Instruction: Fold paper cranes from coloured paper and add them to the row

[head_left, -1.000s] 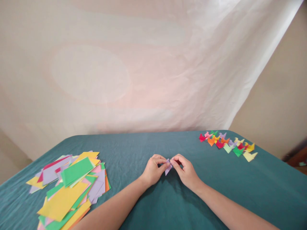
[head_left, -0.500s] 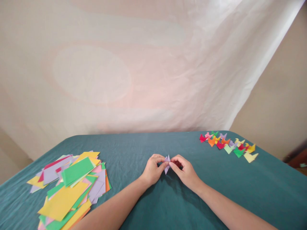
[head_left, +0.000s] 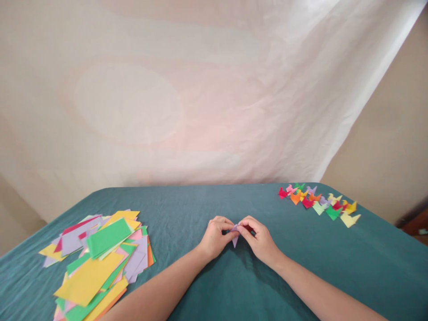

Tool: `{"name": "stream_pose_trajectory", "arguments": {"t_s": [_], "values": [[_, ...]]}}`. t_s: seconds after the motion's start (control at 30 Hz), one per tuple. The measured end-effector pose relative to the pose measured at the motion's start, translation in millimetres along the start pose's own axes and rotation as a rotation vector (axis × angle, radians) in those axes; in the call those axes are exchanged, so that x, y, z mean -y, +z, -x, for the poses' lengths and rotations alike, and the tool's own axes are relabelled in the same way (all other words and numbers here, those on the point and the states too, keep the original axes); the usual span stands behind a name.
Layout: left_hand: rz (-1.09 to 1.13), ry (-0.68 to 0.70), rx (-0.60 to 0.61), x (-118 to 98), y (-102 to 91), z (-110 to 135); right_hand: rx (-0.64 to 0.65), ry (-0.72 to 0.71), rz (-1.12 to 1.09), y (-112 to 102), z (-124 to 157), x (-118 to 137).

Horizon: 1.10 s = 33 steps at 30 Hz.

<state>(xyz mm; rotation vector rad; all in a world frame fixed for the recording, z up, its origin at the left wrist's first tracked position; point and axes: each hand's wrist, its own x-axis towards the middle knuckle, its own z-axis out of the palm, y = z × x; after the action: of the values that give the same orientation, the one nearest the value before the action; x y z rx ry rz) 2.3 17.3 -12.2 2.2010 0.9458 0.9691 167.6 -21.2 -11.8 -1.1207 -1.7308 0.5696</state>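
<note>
We hold our left hand [head_left: 216,236] and right hand [head_left: 259,240] together just above the middle of the table [head_left: 301,267]. The fingers [head_left: 223,221] of both are pinched on a small lilac folded paper [head_left: 235,240]. It sits between the two hands, its pointed tip hanging down toward the teal cloth (the upper part is hidden behind our fingertips, so we cannot tell its full shape). Both forearms reach in from the near edge.

To our left lies a loose pile of flat coloured sheets [head_left: 96,258], in yellow, green, lilac, pink and orange. Well apart on the far right is a cluster of small folded pieces [head_left: 317,203] in mixed colours. A pale backdrop sheet [head_left: 200,89] hangs behind the table.
</note>
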Motion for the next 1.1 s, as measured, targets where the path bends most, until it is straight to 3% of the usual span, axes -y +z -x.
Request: {"name": "stream_pose_trajectory", "arguments": {"t_s": [0.57,1.1], "values": [[0.156,-0.068,-0.002,1.7,-1.7,-1.6,0.001,0.123,-0.143,-1.3,-3.6,-5.3],[0.172,-0.103,-0.006,-2.8,-3.6,-1.8,0.001,0.119,-0.166,-0.5,-2.4,-6.7]]}}
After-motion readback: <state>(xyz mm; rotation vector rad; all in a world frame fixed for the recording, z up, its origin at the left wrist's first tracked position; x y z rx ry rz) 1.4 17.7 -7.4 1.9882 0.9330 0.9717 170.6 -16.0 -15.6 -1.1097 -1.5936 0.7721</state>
